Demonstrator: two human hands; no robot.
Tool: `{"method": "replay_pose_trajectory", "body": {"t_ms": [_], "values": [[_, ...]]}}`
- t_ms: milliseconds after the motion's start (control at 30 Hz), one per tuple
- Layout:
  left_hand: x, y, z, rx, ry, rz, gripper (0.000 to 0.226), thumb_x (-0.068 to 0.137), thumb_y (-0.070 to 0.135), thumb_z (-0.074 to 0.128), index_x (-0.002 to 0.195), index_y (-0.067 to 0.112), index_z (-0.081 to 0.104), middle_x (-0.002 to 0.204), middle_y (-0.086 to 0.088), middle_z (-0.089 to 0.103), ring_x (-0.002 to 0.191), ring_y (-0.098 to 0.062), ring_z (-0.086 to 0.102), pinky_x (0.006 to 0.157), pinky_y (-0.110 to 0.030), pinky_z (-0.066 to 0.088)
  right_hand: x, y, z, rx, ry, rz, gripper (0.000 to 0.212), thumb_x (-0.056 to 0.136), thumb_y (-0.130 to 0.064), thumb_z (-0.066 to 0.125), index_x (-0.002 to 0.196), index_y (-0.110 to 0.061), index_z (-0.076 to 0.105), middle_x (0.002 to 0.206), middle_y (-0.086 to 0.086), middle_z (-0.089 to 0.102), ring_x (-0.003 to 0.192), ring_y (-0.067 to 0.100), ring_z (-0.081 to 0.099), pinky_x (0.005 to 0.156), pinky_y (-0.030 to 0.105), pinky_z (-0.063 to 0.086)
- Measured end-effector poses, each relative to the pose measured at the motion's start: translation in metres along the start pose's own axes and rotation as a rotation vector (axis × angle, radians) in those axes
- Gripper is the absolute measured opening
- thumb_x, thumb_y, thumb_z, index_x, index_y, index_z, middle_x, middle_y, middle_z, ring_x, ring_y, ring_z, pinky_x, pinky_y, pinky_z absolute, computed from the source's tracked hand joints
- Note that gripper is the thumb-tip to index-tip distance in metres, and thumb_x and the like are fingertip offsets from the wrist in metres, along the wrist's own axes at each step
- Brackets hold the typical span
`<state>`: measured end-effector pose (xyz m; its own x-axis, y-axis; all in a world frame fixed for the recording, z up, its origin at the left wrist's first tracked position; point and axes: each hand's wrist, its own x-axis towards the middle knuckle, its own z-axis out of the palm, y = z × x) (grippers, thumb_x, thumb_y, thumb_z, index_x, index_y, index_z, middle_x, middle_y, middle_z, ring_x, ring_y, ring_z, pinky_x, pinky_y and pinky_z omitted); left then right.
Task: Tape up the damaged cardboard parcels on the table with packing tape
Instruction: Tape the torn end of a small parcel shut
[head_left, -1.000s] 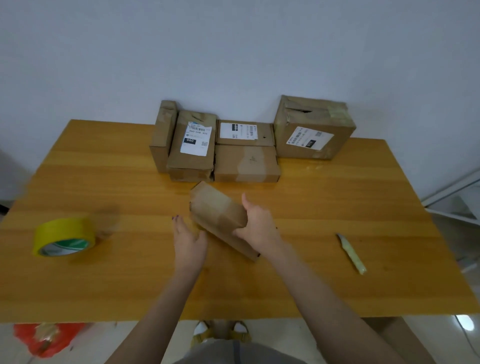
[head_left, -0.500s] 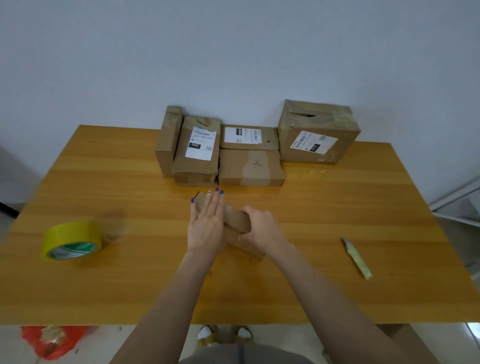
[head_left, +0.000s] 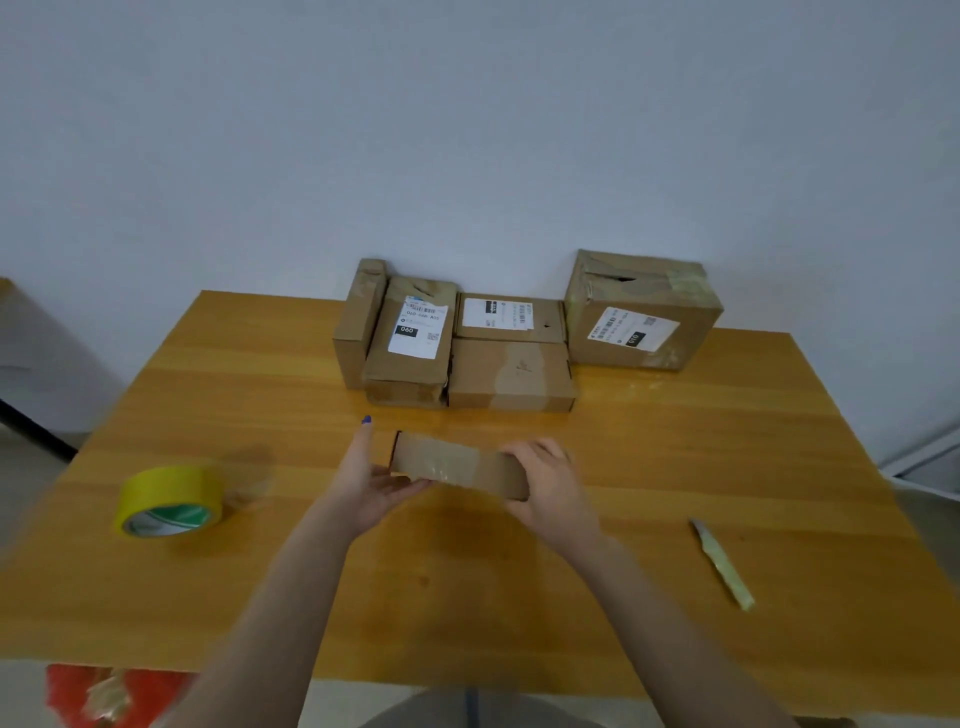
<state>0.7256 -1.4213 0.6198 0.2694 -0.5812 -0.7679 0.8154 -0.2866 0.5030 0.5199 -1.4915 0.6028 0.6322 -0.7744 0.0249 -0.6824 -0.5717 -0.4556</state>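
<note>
The small parcel (head_left: 457, 462) sits mid-bench (head_left: 675, 457), held lengthwise between both hands, well in front of the other parcels (head_left: 511, 358) stacked against the wall. The right hand (head_left: 553, 491) grips its right end, fingers (head_left: 540, 452) curled over the top edge. The left hand (head_left: 369, 483) cups the left end, thumb along the near lower edge and index finger pointing straight up behind it. I cannot tell whether the parcel rests on the bench or is lifted just clear.

It looks light and easily turned with two hands. The cardboard is stiff but creased, and a glossy band of old tape across the middle is likely slick. The bare ends, where the hands already are, seem the best hold, pressing lightly so the walls do not buckle.

The roll of yellow packing tape (head_left: 171, 501) lies well apart to the left, and a cutter (head_left: 722, 564) to the right.
</note>
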Motion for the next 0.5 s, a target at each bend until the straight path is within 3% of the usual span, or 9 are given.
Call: {"method": "replay_pose_trajectory", "body": {"t_ms": [100, 267, 333, 400, 500], "values": [[-0.016, 0.012, -0.001, 0.028, -0.097, -0.06, 0.06, 0.09, 0.038, 0.06, 0.132, -0.001, 0.041, 0.113, -0.023, 0.054, 0.095, -0.031, 0.06, 0.069, -0.038, 0.059, 0.011, 0.003, -0.019, -0.046, 0.248, -0.172, 0.061, 0.063, -0.007, 0.082, 0.117, -0.024, 0.059, 0.119, -0.001, 0.062, 0.119, 0.017, 0.042, 0.109, 0.048, 0.03], [-0.041, 0.031, 0.017, 0.118, -0.226, 0.182, 0.032, 0.093, 0.026, 0.052, 0.116, 0.003, 0.054, 0.101, -0.014, 0.057, 0.083, -0.023, 0.058, 0.052, -0.026, 0.055, 0.028, -0.002, -0.049, -0.107, 0.494, -0.334, 0.066, 0.064, -0.006, 0.079, 0.121, -0.026, 0.053, 0.137, 0.01, 0.049, 0.132, 0.028, 0.036, 0.116, 0.052, 0.015], [-0.05, 0.033, 0.021, 0.076, -0.236, 0.343, 0.02, 0.095, 0.017, 0.047, 0.109, 0.007, 0.056, 0.095, -0.012, 0.056, 0.079, -0.022, 0.055, 0.053, -0.03, 0.055, 0.036, -0.005, -0.052, -0.088, 0.598, -0.254, 0.07, 0.069, 0.0, 0.072, 0.132, -0.021, 0.049, 0.145, 0.012, 0.04, 0.137, 0.028, 0.029, 0.116, 0.053, 0.016], [-0.055, 0.031, 0.019, 0.003, -0.237, 0.476, 0.018, 0.095, 0.01, 0.045, 0.109, 0.007, 0.057, 0.094, -0.01, 0.057, 0.081, -0.023, 0.056, 0.064, -0.034, 0.055, 0.042, -0.015, -0.053, 0.016, 0.614, -0.115, 0.072, 0.078, 0.001, 0.065, 0.143, -0.011, 0.038, 0.151, 0.012, 0.034, 0.14, 0.026, 0.026, 0.118, 0.043, 0.014], [-0.058, 0.027, 0.005, -0.135, -0.227, 0.596, 0.024, 0.094, 0.004, 0.045, 0.117, 0.006, 0.05, 0.095, -0.008, 0.058, 0.081, -0.023, 0.058, 0.069, -0.037, 0.057, 0.045, -0.047, -0.058, 0.483, 0.371, 0.126, 0.057, 0.099, -0.022, 0.049, 0.149, -0.012, 0.025, 0.147, 0.002, 0.041, 0.134, 0.016, 0.039, 0.112, 0.029, 0.027]]}}
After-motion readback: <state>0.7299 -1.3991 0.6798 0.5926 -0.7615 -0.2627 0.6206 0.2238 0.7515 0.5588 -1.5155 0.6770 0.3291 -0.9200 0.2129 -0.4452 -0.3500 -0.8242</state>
